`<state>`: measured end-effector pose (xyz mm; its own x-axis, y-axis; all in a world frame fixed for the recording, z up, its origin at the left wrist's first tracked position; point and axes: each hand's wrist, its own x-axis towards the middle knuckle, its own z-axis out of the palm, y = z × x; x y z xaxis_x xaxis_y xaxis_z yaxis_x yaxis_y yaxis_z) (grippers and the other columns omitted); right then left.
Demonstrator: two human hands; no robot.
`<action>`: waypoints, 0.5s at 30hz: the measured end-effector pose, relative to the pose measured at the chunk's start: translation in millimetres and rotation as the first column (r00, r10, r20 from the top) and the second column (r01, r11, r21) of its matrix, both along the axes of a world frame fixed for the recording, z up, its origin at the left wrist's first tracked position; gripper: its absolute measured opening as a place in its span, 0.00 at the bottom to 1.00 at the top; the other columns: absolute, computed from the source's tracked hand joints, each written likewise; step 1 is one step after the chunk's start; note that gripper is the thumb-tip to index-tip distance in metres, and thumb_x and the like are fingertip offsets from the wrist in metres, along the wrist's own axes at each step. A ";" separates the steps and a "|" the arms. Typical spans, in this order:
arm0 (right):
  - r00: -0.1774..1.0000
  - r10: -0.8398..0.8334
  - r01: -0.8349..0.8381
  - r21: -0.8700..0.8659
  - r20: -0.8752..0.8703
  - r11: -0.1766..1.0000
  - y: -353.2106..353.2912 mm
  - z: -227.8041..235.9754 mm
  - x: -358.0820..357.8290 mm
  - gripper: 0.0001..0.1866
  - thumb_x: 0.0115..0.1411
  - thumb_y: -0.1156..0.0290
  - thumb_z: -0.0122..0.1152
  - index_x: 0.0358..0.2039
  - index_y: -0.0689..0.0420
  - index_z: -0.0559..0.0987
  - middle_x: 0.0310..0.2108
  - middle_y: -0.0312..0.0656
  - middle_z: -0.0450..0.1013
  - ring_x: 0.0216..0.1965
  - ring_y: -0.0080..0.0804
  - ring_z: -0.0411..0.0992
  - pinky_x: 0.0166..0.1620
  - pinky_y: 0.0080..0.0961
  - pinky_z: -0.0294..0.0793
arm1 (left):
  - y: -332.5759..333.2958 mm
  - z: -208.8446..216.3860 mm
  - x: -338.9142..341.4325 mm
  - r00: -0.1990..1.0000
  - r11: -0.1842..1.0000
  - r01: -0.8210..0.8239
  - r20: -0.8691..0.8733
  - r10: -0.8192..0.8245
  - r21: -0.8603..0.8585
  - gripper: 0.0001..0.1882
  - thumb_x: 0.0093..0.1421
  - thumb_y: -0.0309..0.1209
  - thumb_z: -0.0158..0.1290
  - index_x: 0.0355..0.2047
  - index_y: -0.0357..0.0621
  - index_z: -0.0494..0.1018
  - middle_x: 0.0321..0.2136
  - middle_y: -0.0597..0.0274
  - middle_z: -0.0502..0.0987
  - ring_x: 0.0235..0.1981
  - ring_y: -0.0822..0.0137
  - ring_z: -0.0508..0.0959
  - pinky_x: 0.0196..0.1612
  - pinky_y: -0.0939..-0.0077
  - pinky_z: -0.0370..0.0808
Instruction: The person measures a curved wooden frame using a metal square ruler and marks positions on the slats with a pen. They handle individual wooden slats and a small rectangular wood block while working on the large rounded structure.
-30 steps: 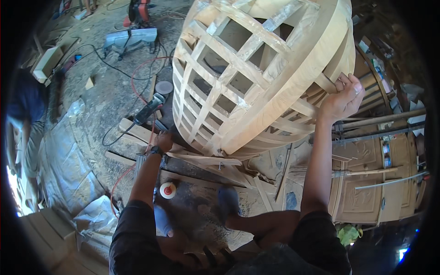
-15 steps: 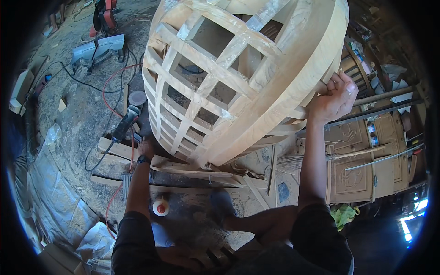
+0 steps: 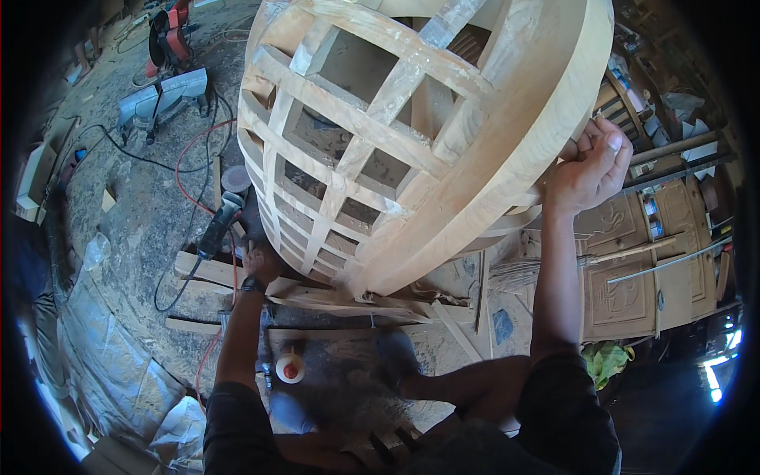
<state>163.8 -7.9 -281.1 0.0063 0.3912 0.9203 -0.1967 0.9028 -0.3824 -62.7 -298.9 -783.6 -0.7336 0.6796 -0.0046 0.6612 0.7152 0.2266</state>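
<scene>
A large curved wooden lattice frame (image 3: 340, 170), pale and unfinished, stands tilted in front of me with a thick bent rim on its right side. My right hand (image 3: 590, 170) is closed at that side, its fingers curled round a wooden piece just behind the rim; the rim hides part of the grip. Low at the frame's left foot is my left hand (image 3: 263, 263), with a dark band on the wrist. Its fingers are small and partly lost against the wood, so their grip is unclear. An angle grinder (image 3: 220, 223) lies on the floor beside it.
Loose wooden strips (image 3: 340, 309) lie under the frame's foot. A white glue bottle (image 3: 290, 369) with a red cap stands near my feet. Further off are a mitre saw (image 3: 165, 95), a red cable (image 3: 184, 176), carved door panels (image 3: 613, 293) and a plastic sheet (image 3: 107, 348).
The view has shifted slightly, and the frame's upper part looks a little larger. Both hands stay at about the same parts of the frame.
</scene>
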 end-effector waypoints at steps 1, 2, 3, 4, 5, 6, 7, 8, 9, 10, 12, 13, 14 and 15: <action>1.000 0.008 -0.008 0.006 0.000 1.000 -0.9 2.4 -4.2 0.18 0.68 0.59 0.49 0.39 0.65 0.74 0.36 0.45 0.73 0.34 0.27 0.74 0.35 0.19 0.75 | -2.2 -5.8 -7.9 0.990 0.999 0.040 -0.134 -0.035 0.034 0.36 0.52 0.49 0.56 0.56 0.40 0.66 0.53 0.45 0.73 0.58 0.49 0.69 0.64 0.43 0.52; 1.000 0.001 -0.001 0.017 0.011 1.000 2.3 2.4 -2.9 0.17 0.68 0.60 0.49 0.39 0.65 0.74 0.36 0.45 0.74 0.34 0.27 0.74 0.34 0.19 0.75 | 7.7 0.0 -8.1 0.998 0.996 0.064 -0.027 -0.063 0.066 0.35 0.52 0.49 0.56 0.55 0.40 0.67 0.51 0.45 0.74 0.56 0.48 0.71 0.63 0.44 0.55; 1.000 -0.008 0.008 0.026 0.027 1.000 5.4 1.3 0.5 0.17 0.68 0.61 0.50 0.39 0.65 0.74 0.35 0.45 0.74 0.34 0.27 0.74 0.33 0.19 0.74 | 24.3 13.5 -6.1 0.992 0.991 0.087 0.084 -0.095 0.100 0.35 0.52 0.49 0.56 0.55 0.40 0.67 0.50 0.45 0.75 0.53 0.48 0.73 0.61 0.44 0.59; 0.999 -0.053 0.053 0.048 0.002 0.997 4.8 1.0 0.4 0.16 0.67 0.62 0.51 0.38 0.65 0.74 0.34 0.45 0.74 0.33 0.27 0.74 0.33 0.18 0.74 | 26.1 21.0 -11.4 0.975 0.989 0.083 0.194 -0.106 0.121 0.34 0.52 0.49 0.57 0.54 0.39 0.67 0.48 0.46 0.75 0.51 0.47 0.75 0.59 0.44 0.62; 0.999 -0.029 0.031 0.034 -0.037 0.999 -6.8 5.5 -14.5 0.15 0.67 0.63 0.51 0.38 0.64 0.75 0.33 0.45 0.75 0.32 0.27 0.74 0.32 0.18 0.73 | -5.2 -3.4 -34.3 0.986 0.989 0.087 0.132 -0.103 0.121 0.31 0.50 0.46 0.58 0.50 0.40 0.71 0.39 0.49 0.78 0.40 0.47 0.79 0.48 0.48 0.71; 0.998 -0.061 0.061 0.022 -0.030 0.998 -4.6 -2.8 -14.2 0.14 0.66 0.63 0.52 0.38 0.64 0.75 0.32 0.45 0.75 0.32 0.27 0.74 0.31 0.18 0.73 | -0.5 -3.4 -31.0 0.984 0.940 0.142 0.055 -0.167 0.310 0.20 0.53 0.45 0.55 0.42 0.48 0.77 0.38 0.49 0.79 0.41 0.50 0.79 0.54 0.42 0.67; 0.999 -0.010 0.009 -0.026 -0.036 1.000 -1.3 -4.6 -11.3 0.14 0.65 0.64 0.52 0.38 0.65 0.75 0.31 0.45 0.76 0.30 0.27 0.74 0.30 0.18 0.73 | -6.2 -6.9 -36.5 0.987 0.967 0.157 0.010 -0.162 0.202 0.18 0.54 0.43 0.54 0.41 0.48 0.77 0.37 0.49 0.79 0.40 0.49 0.79 0.51 0.43 0.68; 0.999 0.011 -0.013 -0.065 -0.036 0.998 7.9 -6.4 -2.4 0.14 0.65 0.65 0.53 0.39 0.66 0.75 0.30 0.46 0.76 0.29 0.28 0.74 0.30 0.18 0.73 | -0.1 0.1 -33.6 0.977 0.962 0.172 0.092 -0.195 0.211 0.17 0.54 0.42 0.53 0.40 0.47 0.77 0.37 0.50 0.79 0.40 0.49 0.79 0.54 0.42 0.66; 0.999 0.014 -0.014 0.001 -0.037 1.000 9.0 1.9 5.4 0.14 0.64 0.66 0.53 0.39 0.67 0.75 0.31 0.47 0.77 0.28 0.28 0.74 0.29 0.18 0.73 | 21.0 14.8 -27.6 0.974 0.969 0.135 0.155 -0.168 0.206 0.16 0.54 0.42 0.51 0.37 0.48 0.78 0.36 0.49 0.80 0.40 0.49 0.79 0.55 0.42 0.65; 0.997 0.055 -0.053 0.044 -0.055 0.998 8.9 3.4 1.7 0.14 0.63 0.67 0.53 0.40 0.68 0.75 0.31 0.48 0.77 0.27 0.28 0.74 0.29 0.19 0.73 | 10.1 17.7 -30.4 0.967 0.985 0.147 0.194 -0.163 0.095 0.16 0.54 0.42 0.49 0.34 0.47 0.79 0.35 0.49 0.81 0.40 0.48 0.80 0.55 0.42 0.66; 0.991 -0.095 0.086 0.088 0.098 0.992 9.4 6.4 8.3 0.17 0.62 0.70 0.48 0.39 0.74 0.76 0.34 0.56 0.77 0.30 0.35 0.77 0.32 0.25 0.78 | -4.5 27.5 -21.5 0.971 0.988 0.020 0.234 -0.055 0.153 0.16 0.54 0.42 0.47 0.30 0.45 0.80 0.34 0.46 0.81 0.39 0.45 0.80 0.52 0.44 0.69; 0.953 -0.249 0.222 0.164 0.170 0.961 1.6 8.8 9.9 0.17 0.62 0.71 0.47 0.37 0.76 0.76 0.34 0.59 0.77 0.31 0.37 0.78 0.33 0.27 0.80 | -8.6 37.3 -14.7 0.955 0.990 -0.023 0.296 -0.020 0.142 0.16 0.55 0.42 0.47 0.30 0.45 0.80 0.33 0.45 0.80 0.38 0.44 0.80 0.50 0.47 0.71; 0.981 -0.098 0.086 0.078 0.164 0.993 18.1 7.5 21.0 0.17 0.62 0.70 0.49 0.38 0.74 0.76 0.33 0.56 0.77 0.30 0.36 0.78 0.31 0.25 0.78 | -9.1 57.4 -11.4 0.938 0.989 -0.052 0.347 0.000 0.140 0.16 0.56 0.42 0.47 0.30 0.45 0.80 0.32 0.43 0.80 0.37 0.44 0.80 0.47 0.50 0.74; 0.989 0.056 -0.056 -0.004 0.136 0.998 50.3 9.4 36.3 0.16 0.62 0.69 0.50 0.38 0.72 0.77 0.32 0.53 0.77 0.29 0.35 0.77 0.29 0.23 0.76 | -17.7 74.8 -9.0 0.953 0.987 0.010 0.298 -0.058 0.161 0.18 0.57 0.43 0.47 0.32 0.44 0.80 0.31 0.43 0.80 0.36 0.44 0.80 0.44 0.51 0.75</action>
<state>200.1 42.4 -271.7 -0.1408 0.3880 0.9108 -0.1932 0.8916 -0.4096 -71.8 -316.6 -708.8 -0.6909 0.7140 -0.1134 0.5683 0.6333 0.5253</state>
